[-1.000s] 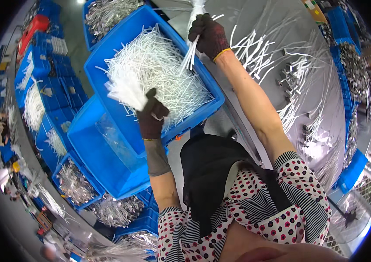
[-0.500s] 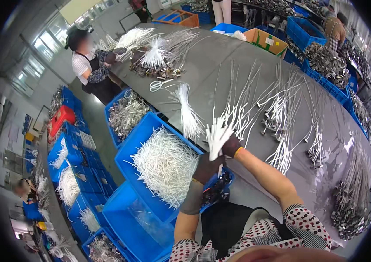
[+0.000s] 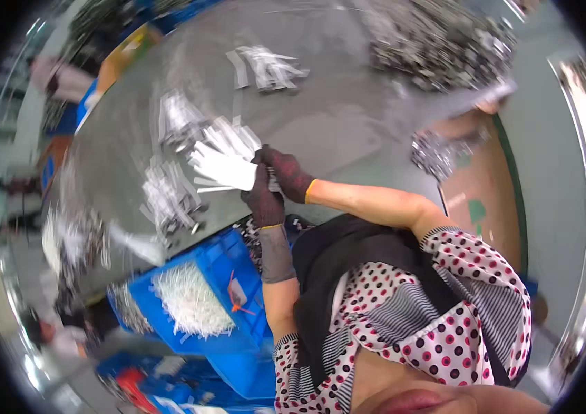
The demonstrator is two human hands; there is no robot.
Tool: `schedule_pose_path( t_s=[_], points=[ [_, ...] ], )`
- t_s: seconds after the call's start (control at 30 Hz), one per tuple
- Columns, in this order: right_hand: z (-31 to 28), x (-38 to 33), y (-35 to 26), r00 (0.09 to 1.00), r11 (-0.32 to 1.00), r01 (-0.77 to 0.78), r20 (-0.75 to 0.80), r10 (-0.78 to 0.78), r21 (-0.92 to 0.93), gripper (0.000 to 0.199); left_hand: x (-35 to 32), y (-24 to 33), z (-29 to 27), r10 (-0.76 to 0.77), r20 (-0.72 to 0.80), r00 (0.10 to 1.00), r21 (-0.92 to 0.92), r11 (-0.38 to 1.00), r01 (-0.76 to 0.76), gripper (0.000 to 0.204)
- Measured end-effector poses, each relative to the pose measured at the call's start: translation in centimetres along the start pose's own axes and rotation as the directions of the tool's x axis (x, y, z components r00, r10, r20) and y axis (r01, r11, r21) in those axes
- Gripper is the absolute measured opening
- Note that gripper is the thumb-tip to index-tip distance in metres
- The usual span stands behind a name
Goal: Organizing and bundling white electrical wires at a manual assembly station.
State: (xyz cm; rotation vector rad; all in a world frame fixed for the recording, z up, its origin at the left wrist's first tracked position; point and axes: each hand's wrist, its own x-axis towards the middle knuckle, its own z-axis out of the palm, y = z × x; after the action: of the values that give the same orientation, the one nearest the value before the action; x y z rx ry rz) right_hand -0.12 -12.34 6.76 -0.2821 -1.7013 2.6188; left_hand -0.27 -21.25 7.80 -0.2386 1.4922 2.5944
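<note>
A fanned bundle of thin white tubes or strips (image 3: 227, 160) is gripped between my two dark-gloved hands, just above the grey table (image 3: 334, 127). My left hand (image 3: 264, 196) is wrapped round the lower end of the bundle. From the right side, my right hand (image 3: 286, 172) presses against the same end, its fingers closed; what lies inside them is partly hidden. Under and beyond the bundle, white-sleeved wire pieces lie in clusters (image 3: 169, 196), with another small cluster (image 3: 270, 67) farther off.
A large heap of metal-ended strips (image 3: 438, 45) covers the far right of the table. A blue bin (image 3: 144, 293) holding white tubes (image 3: 189, 300) stands at lower left. An open cardboard box (image 3: 483, 200) is at the right, beside a silvery bunch (image 3: 434, 155). Another person (image 3: 58, 338) is at lower left.
My view has swung to the right, so the table and bins sit farther left and the cardboard box now shows. Both hands still hold the white bundle. Motion blurs the surroundings.
</note>
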Motion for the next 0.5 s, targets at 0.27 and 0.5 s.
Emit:
schedule_pose_path(
  t_s=[0.27,0.5],
  points=[
    [-29.3,-8.5,-0.8,0.956,0.692,0.016,-0.192,-0.223,-0.722,0.036,-11.1,-10.8,5.1,-0.517,0.369,0.772,0.521,0.803,0.289,0.022],
    [-42.9,-6.3,-7.2,0.588,0.515,-0.345,-0.609,-0.533,-0.784,0.03,-16.8,-12.0,4.4,-0.868,0.226,0.442,0.467,0.495,0.733,0.03]
  ],
)
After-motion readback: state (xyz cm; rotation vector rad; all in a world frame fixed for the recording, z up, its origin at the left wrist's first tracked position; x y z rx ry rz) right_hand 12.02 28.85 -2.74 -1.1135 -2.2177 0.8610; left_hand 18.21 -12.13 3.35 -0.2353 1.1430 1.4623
